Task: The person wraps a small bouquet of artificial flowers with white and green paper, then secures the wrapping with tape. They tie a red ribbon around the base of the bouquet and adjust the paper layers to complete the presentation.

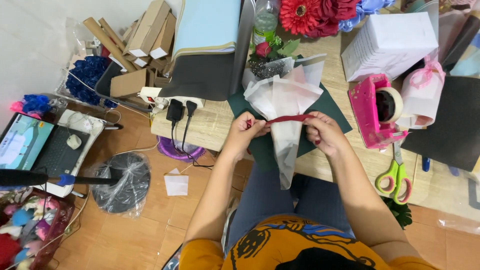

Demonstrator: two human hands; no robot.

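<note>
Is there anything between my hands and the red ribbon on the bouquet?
No. The left hand and right hand already pinch the red ribbon at its ends, stretched across the white-wrapped bouquet; nothing visible lies between.

Between our fingertips (260, 125), a red ribbon (289, 118), matt cloth. Under it white wrapping paper (285, 97), thin, creased, faintly translucent. Beneath our fingers, dark green sheet (334, 106), matt paper, on a pale smooth wood-grain table (215, 125). Beyond the right fingertips, glossy pink plastic tape dispenser (367, 112).
</note>
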